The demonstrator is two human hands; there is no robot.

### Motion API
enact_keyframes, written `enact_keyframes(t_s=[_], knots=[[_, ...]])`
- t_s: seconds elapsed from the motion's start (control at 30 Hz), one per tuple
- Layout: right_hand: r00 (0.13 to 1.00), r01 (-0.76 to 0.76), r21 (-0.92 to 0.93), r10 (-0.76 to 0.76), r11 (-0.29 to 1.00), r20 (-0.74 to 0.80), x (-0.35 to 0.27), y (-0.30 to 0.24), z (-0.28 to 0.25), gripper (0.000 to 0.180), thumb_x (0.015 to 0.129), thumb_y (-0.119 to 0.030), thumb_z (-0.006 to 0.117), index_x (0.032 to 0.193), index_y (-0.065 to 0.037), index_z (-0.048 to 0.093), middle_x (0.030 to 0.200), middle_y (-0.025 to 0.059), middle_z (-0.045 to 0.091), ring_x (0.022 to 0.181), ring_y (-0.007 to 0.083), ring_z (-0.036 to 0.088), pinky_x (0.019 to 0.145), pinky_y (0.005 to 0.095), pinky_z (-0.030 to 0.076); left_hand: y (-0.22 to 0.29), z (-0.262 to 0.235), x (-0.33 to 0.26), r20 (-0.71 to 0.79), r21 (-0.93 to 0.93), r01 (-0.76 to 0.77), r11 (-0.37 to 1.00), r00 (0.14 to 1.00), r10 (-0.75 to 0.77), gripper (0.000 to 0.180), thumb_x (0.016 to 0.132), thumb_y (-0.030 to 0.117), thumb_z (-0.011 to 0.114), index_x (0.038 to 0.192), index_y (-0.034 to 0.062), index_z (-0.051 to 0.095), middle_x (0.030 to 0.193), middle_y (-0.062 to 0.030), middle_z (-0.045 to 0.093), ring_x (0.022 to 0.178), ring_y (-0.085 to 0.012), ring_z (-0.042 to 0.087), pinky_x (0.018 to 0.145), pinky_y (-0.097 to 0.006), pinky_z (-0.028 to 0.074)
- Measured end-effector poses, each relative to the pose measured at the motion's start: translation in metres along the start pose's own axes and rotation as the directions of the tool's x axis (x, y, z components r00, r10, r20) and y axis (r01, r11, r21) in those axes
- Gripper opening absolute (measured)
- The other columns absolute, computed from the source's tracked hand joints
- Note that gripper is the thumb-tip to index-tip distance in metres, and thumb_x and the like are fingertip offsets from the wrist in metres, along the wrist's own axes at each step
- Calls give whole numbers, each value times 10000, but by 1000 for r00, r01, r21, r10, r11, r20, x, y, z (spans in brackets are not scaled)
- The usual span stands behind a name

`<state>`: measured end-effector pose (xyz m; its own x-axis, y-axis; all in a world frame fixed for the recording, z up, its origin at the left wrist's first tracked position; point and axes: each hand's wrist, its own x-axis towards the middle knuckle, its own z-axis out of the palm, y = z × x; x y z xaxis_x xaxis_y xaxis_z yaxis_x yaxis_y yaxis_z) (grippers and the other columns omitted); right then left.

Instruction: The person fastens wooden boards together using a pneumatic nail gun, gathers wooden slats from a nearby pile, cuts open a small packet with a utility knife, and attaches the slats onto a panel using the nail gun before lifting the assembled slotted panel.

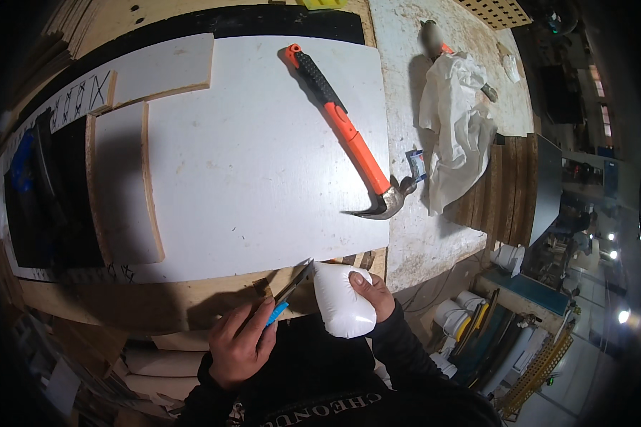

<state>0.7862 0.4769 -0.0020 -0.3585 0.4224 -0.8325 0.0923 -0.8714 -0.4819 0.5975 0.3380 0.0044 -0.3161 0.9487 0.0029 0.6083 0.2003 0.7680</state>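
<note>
My left hand [241,347] is closed around a blue-handled knife [279,311] whose long, thin blade points up and to the right. The blade's tip is close to the upper left corner of a puffy white plastic pouch [340,302]. I cannot tell whether they touch. My right hand [377,297] grips that pouch by its right side, thumb on top. Both hands are at the near edge of the workbench, in front of my body. Farther off, a claw hammer [354,142] with an orange and black handle rests on a white board [256,164], its head at the board's right edge.
Smaller white panels [124,181] lie on the board's left part, beside a dark piece [57,199]. To the right are a crumpled white sheet [454,128], a small blue packet [416,164] and stacked brown boards [502,188]. White buckets [450,317] stand at the lower right.
</note>
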Motion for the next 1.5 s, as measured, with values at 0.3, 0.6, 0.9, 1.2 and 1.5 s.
enact_keyframes(t_s=[0.3, 0.6, 0.9, 1.2, 1.5], knots=[[1000, 4, -13, -4, 1000, 2, 1, 0, -1, 344, 883, -323, 544, 1011, -5, 586, 817, 63, 636, 679, 122, 614, 617, 238, 492, -4, 5, -3, -12, -5, 9, 1000, 1000, -9, 420, 659, 60, 675, 1073, 65, 602, 916, -99, 591, 700, -253, 593, 587, -343, 471], [1000, -6, -6, 6, 1000, -2, 1, 1, -2, 390, 870, -343, 560, 1024, 16, 573, 819, 84, 635, 682, 136, 617, 622, 246, 500, -3, 3, -2, 0, -16, 15, 1000, 1000, -15, 428, 656, 52, 669, 1078, 59, 600, 919, -106, 589, 720, -262, 596, 607, -342, 483], [1000, -2, -4, 2, 1000, -6, 1, 1, -2, 391, 867, -343, 566, 1022, 16, 575, 823, 88, 636, 686, 141, 621, 625, 251, 503, -3, 1, 0, 10, -11, 23, 1000, 1000, -23, 431, 655, 46, 668, 1080, 59, 600, 924, -105, 590, 727, -263, 593, 614, -342, 485], [1000, 0, -14, 0, 1000, -13, 0, 0, -3, 379, 868, -343, 564, 1008, 10, 584, 814, 82, 637, 680, 136, 620, 621, 244, 500, -2, 1, 1, 5, -10, 16, 1000, 1000, -16, 432, 654, 55, 672, 1079, 62, 598, 910, -100, 589, 716, -259, 591, 604, -340, 477], [1000, 4, -4, -4, 1000, -9, 1, 2, -4, 380, 865, -338, 570, 1002, 17, 586, 807, 81, 635, 673, 134, 614, 616, 242, 494, -4, 3, 0, 20, 3, 32, 999, 999, -32, 443, 651, 61, 677, 1086, 69, 596, 898, -98, 585, 705, -257, 587, 591, -344, 467]])
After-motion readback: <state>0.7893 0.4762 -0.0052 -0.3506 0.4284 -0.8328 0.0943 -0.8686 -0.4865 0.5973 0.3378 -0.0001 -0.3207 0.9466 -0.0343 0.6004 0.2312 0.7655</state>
